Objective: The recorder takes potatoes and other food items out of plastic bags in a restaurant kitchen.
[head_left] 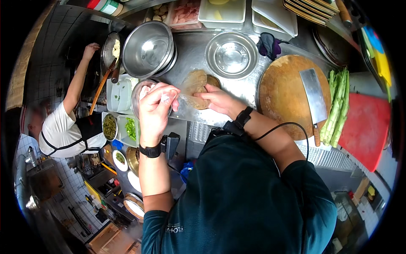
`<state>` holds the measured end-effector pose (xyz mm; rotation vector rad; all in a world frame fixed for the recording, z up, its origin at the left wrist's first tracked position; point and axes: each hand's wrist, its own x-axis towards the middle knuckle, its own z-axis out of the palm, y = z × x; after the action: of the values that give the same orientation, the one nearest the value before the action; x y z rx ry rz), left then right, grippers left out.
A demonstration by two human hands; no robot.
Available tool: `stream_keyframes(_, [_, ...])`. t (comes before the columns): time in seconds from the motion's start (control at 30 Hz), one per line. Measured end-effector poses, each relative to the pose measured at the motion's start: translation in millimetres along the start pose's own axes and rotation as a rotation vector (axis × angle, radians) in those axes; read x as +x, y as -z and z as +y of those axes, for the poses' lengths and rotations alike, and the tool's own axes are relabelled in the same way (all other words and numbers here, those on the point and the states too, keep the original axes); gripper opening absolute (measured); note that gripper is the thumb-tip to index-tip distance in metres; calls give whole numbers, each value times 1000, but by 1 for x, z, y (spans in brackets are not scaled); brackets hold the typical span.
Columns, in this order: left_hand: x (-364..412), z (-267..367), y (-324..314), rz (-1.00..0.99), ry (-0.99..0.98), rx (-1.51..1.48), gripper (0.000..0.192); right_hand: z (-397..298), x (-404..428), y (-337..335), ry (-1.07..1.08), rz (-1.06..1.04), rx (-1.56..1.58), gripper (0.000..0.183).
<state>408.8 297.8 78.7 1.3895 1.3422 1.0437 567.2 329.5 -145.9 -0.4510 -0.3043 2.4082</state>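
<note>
My left hand (160, 101) is raised over the near edge of a bowl (136, 98), its fingers curled together with whitish matter at the fingertips. Pale pieces of food (146, 90) show in that bowl, partly behind the hand. To the right, my right hand (217, 99) grips the edge of a blurred, translucent brownish round item (195, 90), perhaps in clear plastic film. A darker brown round thing (213, 81) lies just behind it on the steel counter (187, 54). An open steel basin (232, 55) stands beyond my right hand.
Stacked steel bowls (147, 49) stand back left, near a wok (109, 54) and a co-worker's arm (77, 79). To the right are a round wooden chopping board (279, 95) bearing a cleaver (312, 95), green stalks (337, 108) and a red board (364, 127). Food tubs (222, 23) line the back.
</note>
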Motion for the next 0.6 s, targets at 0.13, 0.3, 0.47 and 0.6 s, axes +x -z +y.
stream_keyframes(0.13, [-8, -10, 2, 42, 31, -20, 11, -2, -1, -14, 21, 37, -77, 37])
stream_keyframes(0.3, [-1, -4, 13, 74, -58, -27, 12, 6, 6, 2, 23, 107, -298, 50])
stream_keyframes(0.47, [6, 10, 25, -41, -160, -239, 11, -4, 0, 28, -247, -162, 694, 91])
stream_keyframes(0.6, [-4, 6, 28, -101, -118, -273, 13, -11, 6, -19, -311, -195, 551, 84])
